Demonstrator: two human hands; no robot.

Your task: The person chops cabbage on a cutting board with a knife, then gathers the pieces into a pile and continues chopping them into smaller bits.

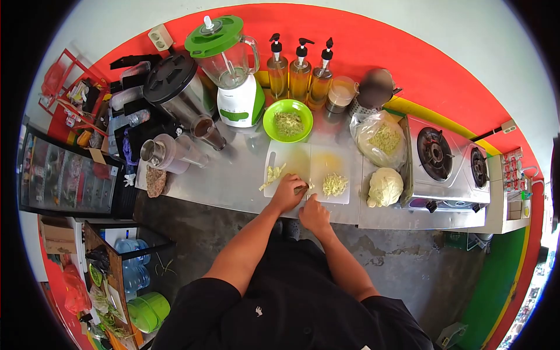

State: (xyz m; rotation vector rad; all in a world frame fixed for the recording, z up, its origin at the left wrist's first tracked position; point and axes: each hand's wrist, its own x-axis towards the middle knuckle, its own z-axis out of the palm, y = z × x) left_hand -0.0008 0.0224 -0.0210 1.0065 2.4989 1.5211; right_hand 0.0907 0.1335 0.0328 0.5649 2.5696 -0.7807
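Observation:
A white cutting board (291, 154) lies on the steel counter (233, 175). On it are cut cabbage pieces (272, 174) at the left and a shredded cabbage pile (335, 184) at the right. My left hand (286, 193) rests on the board's front edge, fingers closed on a small cabbage piece (304, 188). My right hand (315, 213) sits just beside it at the board's front edge with its fingers curled; what it holds is hidden.
A cabbage half (385, 186) and a bag of shredded cabbage (382, 140) lie right of the board, next to a two-burner stove (446, 160). Behind the board stand a green bowl (287, 121), a blender (233, 70), three pump bottles (300, 73) and metal cups (153, 153).

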